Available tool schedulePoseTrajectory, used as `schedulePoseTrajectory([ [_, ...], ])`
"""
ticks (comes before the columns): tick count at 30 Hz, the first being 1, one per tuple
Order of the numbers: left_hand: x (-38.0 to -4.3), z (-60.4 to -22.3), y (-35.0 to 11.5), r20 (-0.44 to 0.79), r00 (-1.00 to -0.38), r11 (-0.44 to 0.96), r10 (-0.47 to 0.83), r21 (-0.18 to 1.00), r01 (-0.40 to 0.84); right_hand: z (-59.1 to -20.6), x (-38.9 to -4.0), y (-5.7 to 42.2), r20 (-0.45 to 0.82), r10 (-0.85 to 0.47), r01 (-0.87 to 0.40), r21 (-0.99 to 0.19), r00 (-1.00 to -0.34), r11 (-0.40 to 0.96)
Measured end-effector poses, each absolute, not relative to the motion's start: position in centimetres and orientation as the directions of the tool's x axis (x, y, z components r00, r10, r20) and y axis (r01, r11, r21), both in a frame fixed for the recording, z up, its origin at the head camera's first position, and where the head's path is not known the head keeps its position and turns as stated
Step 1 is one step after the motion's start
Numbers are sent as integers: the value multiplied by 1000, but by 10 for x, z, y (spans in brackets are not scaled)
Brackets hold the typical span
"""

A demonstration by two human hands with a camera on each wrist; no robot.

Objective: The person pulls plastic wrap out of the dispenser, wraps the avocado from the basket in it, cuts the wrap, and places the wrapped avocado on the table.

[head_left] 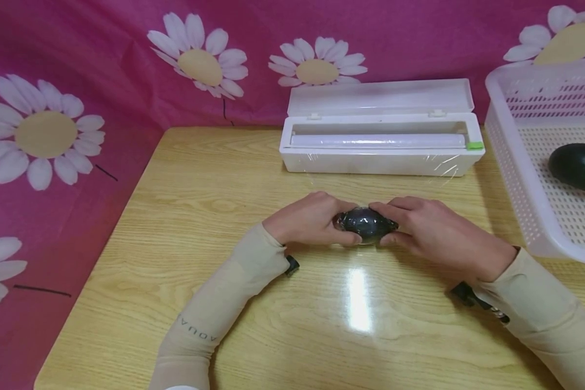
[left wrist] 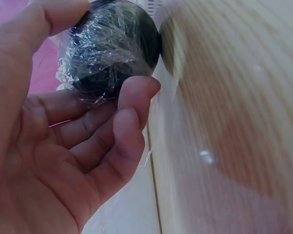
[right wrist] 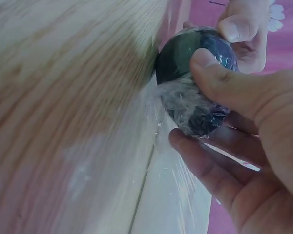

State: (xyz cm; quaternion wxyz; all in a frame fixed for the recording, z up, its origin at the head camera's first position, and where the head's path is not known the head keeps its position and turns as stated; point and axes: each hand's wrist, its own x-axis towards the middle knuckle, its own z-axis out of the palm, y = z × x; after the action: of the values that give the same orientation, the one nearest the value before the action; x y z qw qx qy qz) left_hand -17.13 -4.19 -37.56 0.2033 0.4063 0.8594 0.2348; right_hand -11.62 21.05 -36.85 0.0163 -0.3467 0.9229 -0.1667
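Note:
A dark avocado (head_left: 367, 225), wrapped in shiny cling film, rests on the wooden table between both hands. My left hand (head_left: 306, 219) grips its left end between thumb and fingers. From the right, my right hand (head_left: 431, 230) holds the other end, its thumb (right wrist: 205, 61) lying on the fruit in the right wrist view. Crumpled cling film (left wrist: 102, 53) bunches over the avocado's end in the left wrist view. Behind the hands stands an open white dispenser box (head_left: 370, 162) with a roll of cling film (head_left: 377, 141) inside. Loose clear film hangs over its front edge.
At the right, a white perforated basket (head_left: 521, 206) stands on the table (head_left: 200, 179) with another dark avocado (head_left: 579, 168) in it. The dispenser's lid (head_left: 380, 96) is raised at the back, close to the pink flowered cloth (head_left: 258, 32). A green tab (head_left: 474, 145) marks the box's right end.

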Motion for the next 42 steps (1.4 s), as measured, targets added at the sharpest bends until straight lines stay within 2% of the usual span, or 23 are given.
schedulePoseTrajectory([
  [5, -171, -376, -41, -159, -583, 558, 797, 563, 609, -371, -119, 212, 132, -671, -676, -283, -730, 680],
  [14, -169, -376, -40, -180, -550, 543, 816, 565, 621, -373, -120, 213, 138, -704, -710, -268, -697, 651],
  [20, -163, -373, -40, -173, -586, 573, 792, 545, 612, -373, -122, 214, 125, -719, -722, -267, -683, 639],
  [25, -158, -373, -38, -143, -576, 550, 805, 543, 634, -374, -125, 214, 126, -737, -737, -277, -664, 616],
  [33, -159, -376, -38, -135, -568, 542, 812, 536, 647, -375, -124, 213, 136, -724, -718, -345, -676, 605],
  [42, -164, -380, -42, -139, -541, 506, 830, 595, 624, -370, -116, 208, 133, -659, -657, -348, -741, 669],
])
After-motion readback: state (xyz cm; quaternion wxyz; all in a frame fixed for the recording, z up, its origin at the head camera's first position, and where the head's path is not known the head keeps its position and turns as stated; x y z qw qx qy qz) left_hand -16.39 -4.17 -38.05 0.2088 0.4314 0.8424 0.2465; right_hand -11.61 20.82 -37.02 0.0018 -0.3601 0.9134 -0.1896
